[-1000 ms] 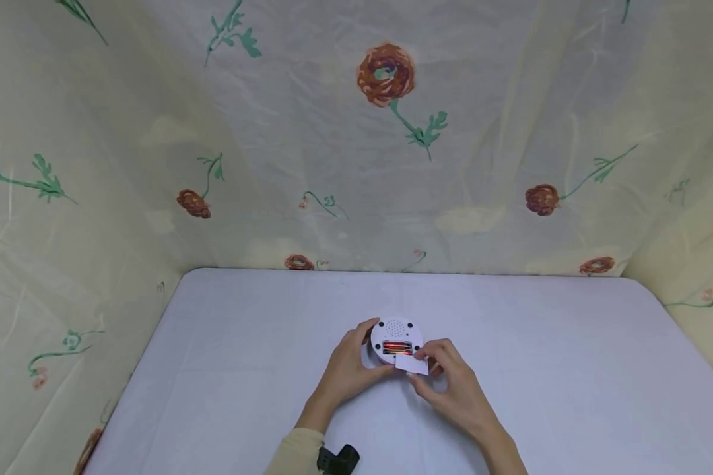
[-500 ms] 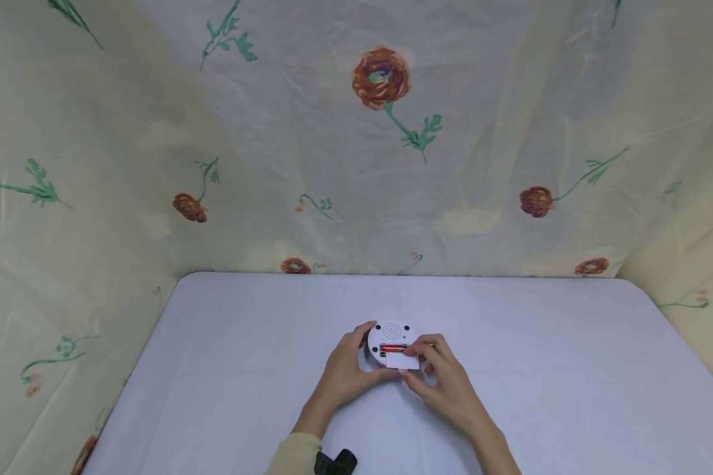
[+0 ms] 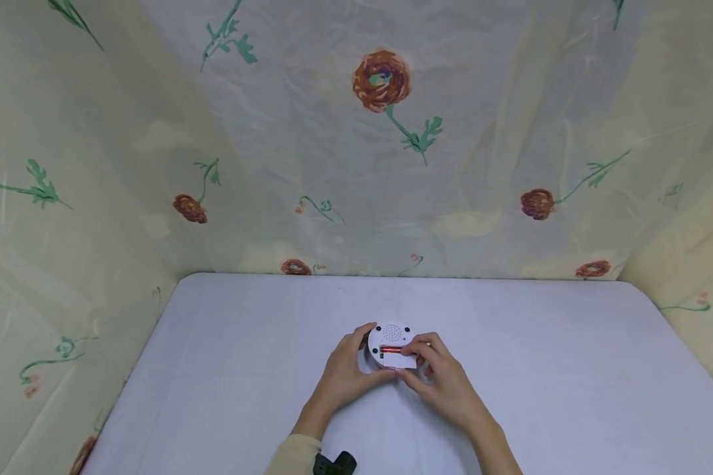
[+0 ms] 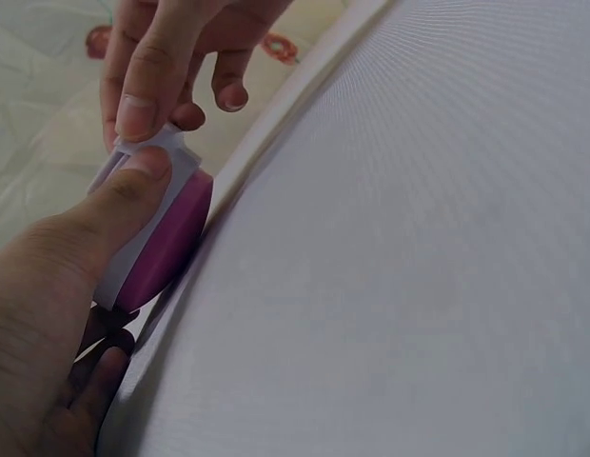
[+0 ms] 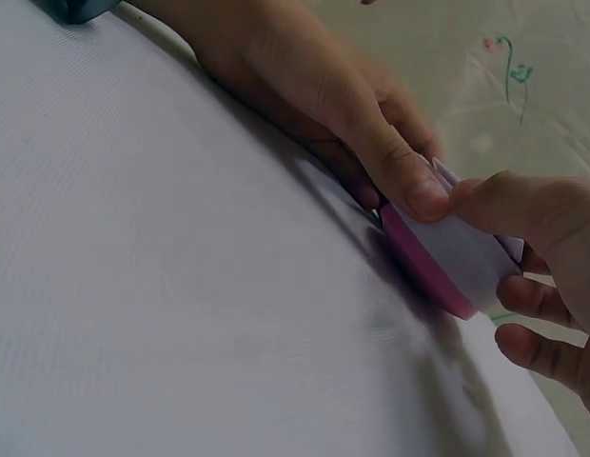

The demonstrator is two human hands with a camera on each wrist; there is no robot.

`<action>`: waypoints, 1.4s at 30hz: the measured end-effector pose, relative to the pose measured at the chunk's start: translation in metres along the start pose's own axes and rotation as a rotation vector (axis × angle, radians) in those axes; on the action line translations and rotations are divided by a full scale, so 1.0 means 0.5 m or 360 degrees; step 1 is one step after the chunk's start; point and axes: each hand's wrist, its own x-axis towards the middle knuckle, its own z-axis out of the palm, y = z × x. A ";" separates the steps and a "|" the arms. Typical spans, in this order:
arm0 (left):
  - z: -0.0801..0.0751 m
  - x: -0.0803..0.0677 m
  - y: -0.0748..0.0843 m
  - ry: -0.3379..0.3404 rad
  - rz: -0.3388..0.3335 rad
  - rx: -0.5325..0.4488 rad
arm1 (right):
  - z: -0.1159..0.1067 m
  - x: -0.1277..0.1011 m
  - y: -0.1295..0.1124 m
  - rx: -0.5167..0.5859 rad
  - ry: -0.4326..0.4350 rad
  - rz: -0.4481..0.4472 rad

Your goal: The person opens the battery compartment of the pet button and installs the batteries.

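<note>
A round white device (image 3: 391,333) with speaker holes and dark feet lies back side up on the table. In the wrist views its lower edge shows as a magenta rim (image 4: 171,243). My left hand (image 3: 347,363) grips it from the left, thumb on the near side, fingers round the far side. A red battery (image 3: 390,349) shows in the device's compartment; the near part of the compartment is covered. Over that part lies a white battery cover (image 3: 397,361), pinched between thumb and index finger of my right hand (image 3: 445,376). The right fingers hide the compartment's right end.
The device rests on a white-covered table (image 3: 261,330). Flower-patterned curtains (image 3: 309,132) hang behind and at both sides. A black wrist-worn device (image 3: 335,463) sits by the left sleeve (image 3: 294,454).
My right hand has moved left and slightly away from me with the battery cover, which now overlaps more of the compartment and hides one of the red batteries. My left hand keeps its grip.
</note>
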 end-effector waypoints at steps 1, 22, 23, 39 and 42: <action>0.001 -0.001 0.000 -0.0003 -0.0002 -0.0001 | -0.001 0.001 -0.001 -0.0009 -0.0014 0.0015; 0.003 -0.003 -0.001 -0.0003 0.0001 -0.0013 | -0.009 0.017 -0.002 0.0051 -0.0103 0.0094; 0.003 -0.003 -0.001 0.0000 0.0007 -0.0009 | -0.009 0.017 -0.002 0.0046 -0.0110 0.0092; 0.002 -0.002 -0.003 -0.0001 0.0006 0.0010 | -0.002 0.022 0.002 0.0045 -0.0124 0.0127; 0.003 -0.002 -0.004 0.0002 0.0014 0.0008 | -0.002 0.021 0.002 0.0065 -0.0127 0.0147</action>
